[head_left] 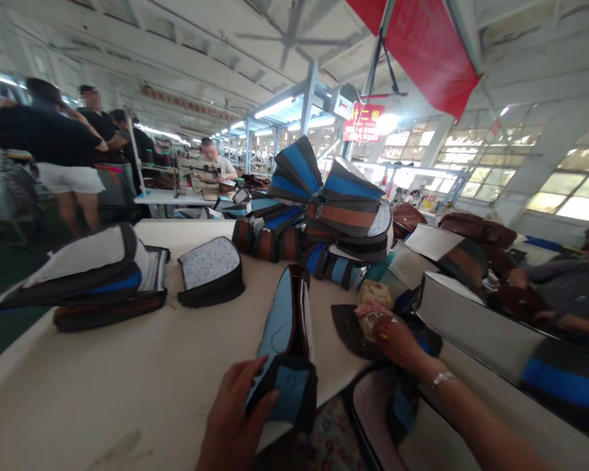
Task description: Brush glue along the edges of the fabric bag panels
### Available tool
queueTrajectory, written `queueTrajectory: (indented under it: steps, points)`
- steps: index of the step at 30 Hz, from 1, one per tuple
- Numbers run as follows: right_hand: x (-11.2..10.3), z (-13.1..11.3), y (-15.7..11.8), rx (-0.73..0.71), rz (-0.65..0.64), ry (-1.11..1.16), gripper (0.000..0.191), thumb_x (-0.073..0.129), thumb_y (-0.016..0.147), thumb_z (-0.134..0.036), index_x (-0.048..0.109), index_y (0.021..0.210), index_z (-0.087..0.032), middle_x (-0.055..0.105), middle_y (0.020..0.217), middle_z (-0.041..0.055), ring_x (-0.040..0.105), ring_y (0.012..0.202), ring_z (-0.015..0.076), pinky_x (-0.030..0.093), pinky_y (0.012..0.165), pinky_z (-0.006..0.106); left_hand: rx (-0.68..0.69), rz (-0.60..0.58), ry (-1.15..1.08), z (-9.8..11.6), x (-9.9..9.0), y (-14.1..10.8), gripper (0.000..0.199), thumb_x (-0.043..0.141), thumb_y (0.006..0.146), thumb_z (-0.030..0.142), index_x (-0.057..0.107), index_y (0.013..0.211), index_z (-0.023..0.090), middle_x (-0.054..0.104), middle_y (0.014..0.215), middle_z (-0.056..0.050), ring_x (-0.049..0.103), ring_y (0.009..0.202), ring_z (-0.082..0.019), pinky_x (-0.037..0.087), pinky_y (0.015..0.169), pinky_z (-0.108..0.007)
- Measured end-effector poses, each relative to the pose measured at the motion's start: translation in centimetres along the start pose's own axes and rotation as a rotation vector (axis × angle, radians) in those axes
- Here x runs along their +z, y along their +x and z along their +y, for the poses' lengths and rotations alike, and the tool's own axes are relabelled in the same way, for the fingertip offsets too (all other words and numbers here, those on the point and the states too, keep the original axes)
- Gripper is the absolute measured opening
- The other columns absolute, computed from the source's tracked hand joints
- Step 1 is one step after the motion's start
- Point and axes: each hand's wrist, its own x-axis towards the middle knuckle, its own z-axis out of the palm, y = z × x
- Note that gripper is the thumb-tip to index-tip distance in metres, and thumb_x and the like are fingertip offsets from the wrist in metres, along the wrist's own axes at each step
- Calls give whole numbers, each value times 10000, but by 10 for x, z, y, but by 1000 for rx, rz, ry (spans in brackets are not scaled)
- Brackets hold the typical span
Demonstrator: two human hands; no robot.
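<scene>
"Three questions for the record. Surface and room?"

"A long cream work table (127, 386) carries striped bags in blue, brown and black, with a fanned pile of them (294, 196) rising mid-table. Around it runs a factory hall: ceiling fan (294, 33), red banner (417, 52), bright windows (564, 190) along the right. A sewing machine (191, 173) stands farther off with a person at it, and a co-worker's grey sleeve (559, 281) shows at right."

"Item under inspection?"

"A pale blue bag with black edging (275, 314), lying tilted at the table's near edge, directly before me, its side gaping."

"Your hands?"

"My left hand (233, 415) is closed over the bag's dark lower end. My right hand (397, 343), wearing a metal bracelet (442, 378), sits against a crumpled tan wad (373, 320) on a dark flap (348, 330), just beside the bag. Whether it grips, I cannot tell."
</scene>
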Motion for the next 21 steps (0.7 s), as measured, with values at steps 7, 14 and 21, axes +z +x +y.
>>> queueTrajectory:
  steps: [7, 14, 21]
  points:
    - [-80, -80, -20, 45, 378, 610, 331, 447, 995, -511, 561, 963, -202, 669, 669, 26, 632, 566, 185, 515, 516, 281, 53, -247, -230, 36, 8, 27, 249, 566, 955, 373, 710, 1114, 247, 626, 927, -45, 641, 862, -211, 535, 781, -313]
    - [-125, -189, -52, 36, 352, 1177, 404, 728, 840, -571, 557, 872, -207, 570, 468, -60, 472, 327, 103, 321, 313, 179, 77, -207, -283, 68, 34, 40, 214, 549, 957, 337, 672, 836, 210, 544, 797, -10, 581, 758, -182, 475, 734, -279]
    - [-99, -173, -39, 41, 486, 859, 355, 673, 885, -539, 612, 793, -202, 598, 491, -22, 515, 375, 125, 380, 359, 210, 63, -137, -316, 72, 37, 38, 221, 544, 956, 340, 679, 841, 209, 529, 790, -4, 569, 746, -173, 458, 706, -261]
